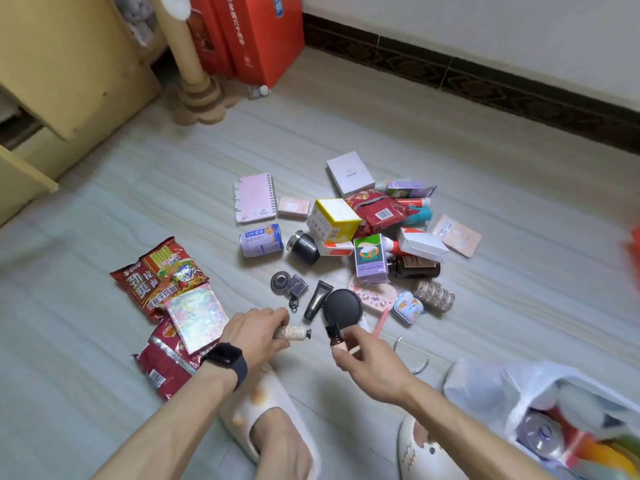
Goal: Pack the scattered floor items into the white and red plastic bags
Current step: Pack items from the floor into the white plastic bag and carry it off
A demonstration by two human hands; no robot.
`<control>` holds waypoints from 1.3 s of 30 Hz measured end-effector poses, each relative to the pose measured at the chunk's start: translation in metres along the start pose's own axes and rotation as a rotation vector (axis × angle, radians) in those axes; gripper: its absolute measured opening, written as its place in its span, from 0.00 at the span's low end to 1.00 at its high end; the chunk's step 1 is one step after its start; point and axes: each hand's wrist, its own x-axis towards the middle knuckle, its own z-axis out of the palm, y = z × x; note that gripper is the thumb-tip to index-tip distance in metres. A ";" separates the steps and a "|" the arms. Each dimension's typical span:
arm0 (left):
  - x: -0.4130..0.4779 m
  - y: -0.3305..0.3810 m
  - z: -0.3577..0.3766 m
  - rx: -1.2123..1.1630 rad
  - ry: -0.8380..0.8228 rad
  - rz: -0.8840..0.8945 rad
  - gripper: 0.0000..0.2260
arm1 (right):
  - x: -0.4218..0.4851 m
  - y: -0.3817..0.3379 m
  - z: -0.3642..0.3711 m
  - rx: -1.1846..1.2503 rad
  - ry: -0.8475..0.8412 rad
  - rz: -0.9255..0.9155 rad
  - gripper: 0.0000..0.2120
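Observation:
My left hand (258, 336) grips a small cream tube with a dark cap (294, 332) just above the floor. A small brown bottle with a black cap (334, 337) is pinched in my right hand (370, 360). Ahead lie scattered items: a black round compact (343, 308), a black tube (317, 299), a purple-green box (370, 259), a yellow-white box (334, 220), a drink can (262, 240), a pink notebook (255, 198) and red noodle packs (162, 275). The white plastic bag (491, 386) stands open at lower right with several items inside. A red-orange edge (635, 251) shows at far right.
A yellow cabinet (69, 64) and a cardboard post (194, 81) stand at back left beside red boxes (256, 36). A dark skirting board (485, 77) runs along the wall. My feet in white slippers (263, 410) are below my hands. A metal hook (420, 367) lies near the bag.

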 end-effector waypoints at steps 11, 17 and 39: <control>-0.038 0.174 -0.153 0.018 0.185 0.268 0.14 | -0.238 0.095 -0.088 0.785 0.548 0.238 0.11; -0.046 0.283 -0.169 0.124 0.223 0.491 0.15 | -0.247 0.176 -0.090 0.801 0.687 0.495 0.06; -0.038 0.356 -0.015 0.658 -0.013 0.756 0.22 | -0.268 0.202 -0.101 0.337 0.839 0.546 0.11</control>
